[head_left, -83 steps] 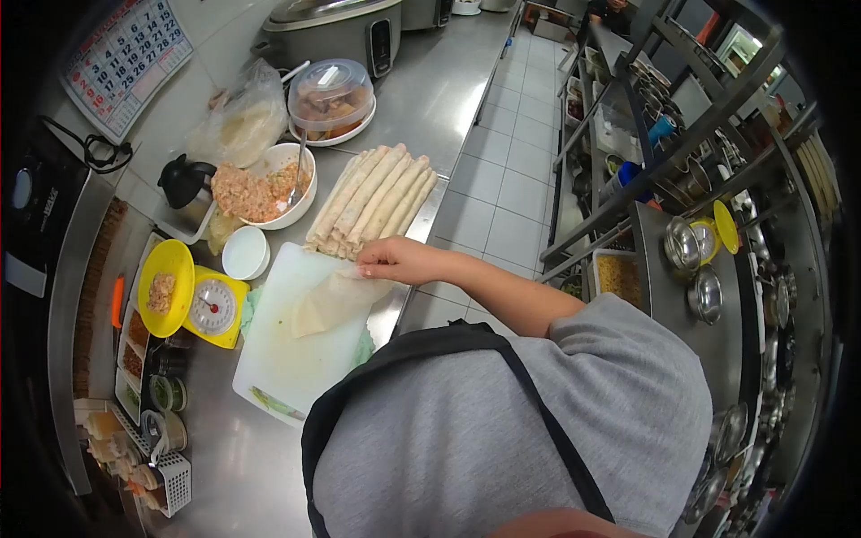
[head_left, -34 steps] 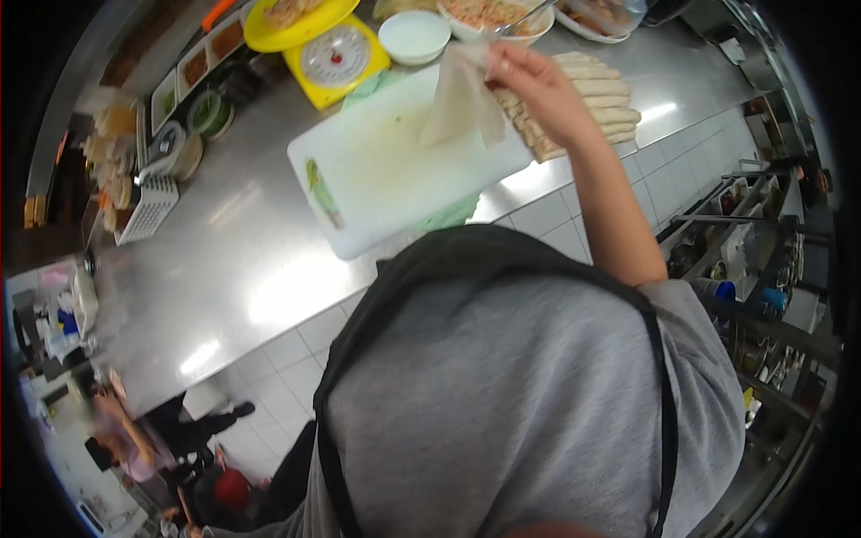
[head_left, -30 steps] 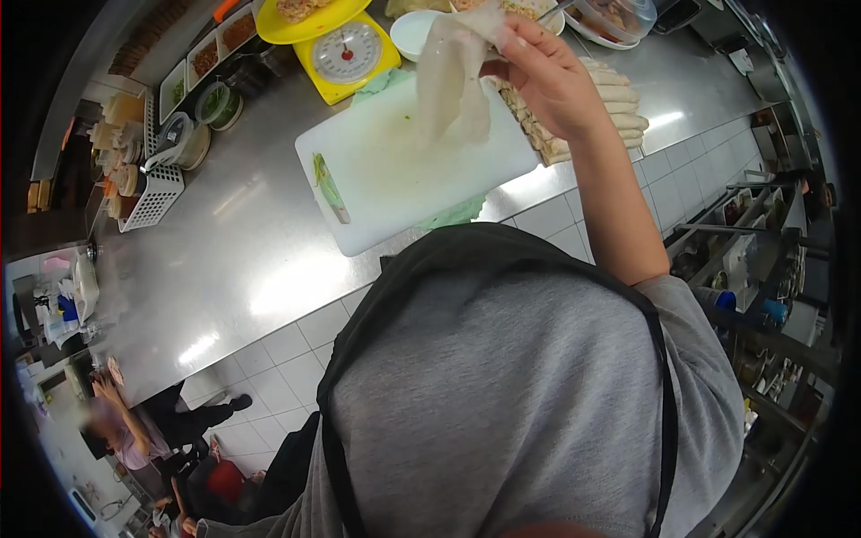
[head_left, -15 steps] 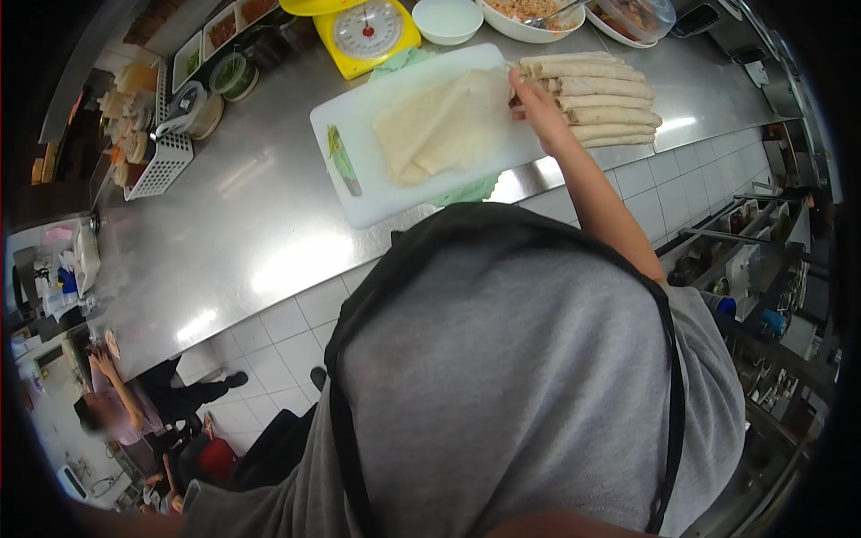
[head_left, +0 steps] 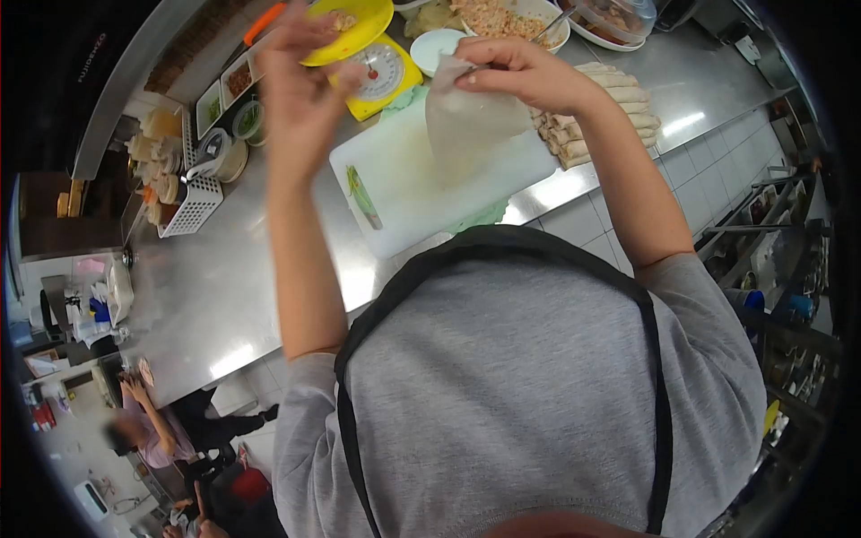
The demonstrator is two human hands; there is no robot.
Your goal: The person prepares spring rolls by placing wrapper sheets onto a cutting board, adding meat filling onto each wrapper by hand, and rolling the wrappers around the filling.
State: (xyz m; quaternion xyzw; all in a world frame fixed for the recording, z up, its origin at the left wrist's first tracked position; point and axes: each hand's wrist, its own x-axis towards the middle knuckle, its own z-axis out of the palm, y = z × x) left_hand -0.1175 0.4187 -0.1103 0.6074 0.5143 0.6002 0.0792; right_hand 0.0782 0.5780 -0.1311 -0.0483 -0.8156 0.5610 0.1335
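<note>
My right hand [head_left: 538, 79] pinches a thin, pale spring roll wrapper [head_left: 462, 121], which hangs over the white cutting board [head_left: 404, 215]. My left hand [head_left: 309, 85], smeared by motion, is beside the yellow kitchen scale [head_left: 377, 73]; whether its fingers hold anything is unclear. A small lump of filling [head_left: 343, 21] lies in the scale's yellow pan [head_left: 363, 40]. Green vegetable strips [head_left: 360, 199] lie at the board's left end. Right of the board is a pile of rolled wrappers [head_left: 619, 99].
Behind the board stand a small white bowl [head_left: 430, 52] and a larger bowl of orange-flecked filling [head_left: 516, 20] with a utensil. A white basket of bottles [head_left: 193, 204] and lidded containers are at left on the steel counter [head_left: 202, 300]. Another person [head_left: 152, 426] works at far left.
My right hand has moved left from the rolls and now lifts the wrapper, which was lying flat and folded on the board. My left hand has come into view by the scale.
</note>
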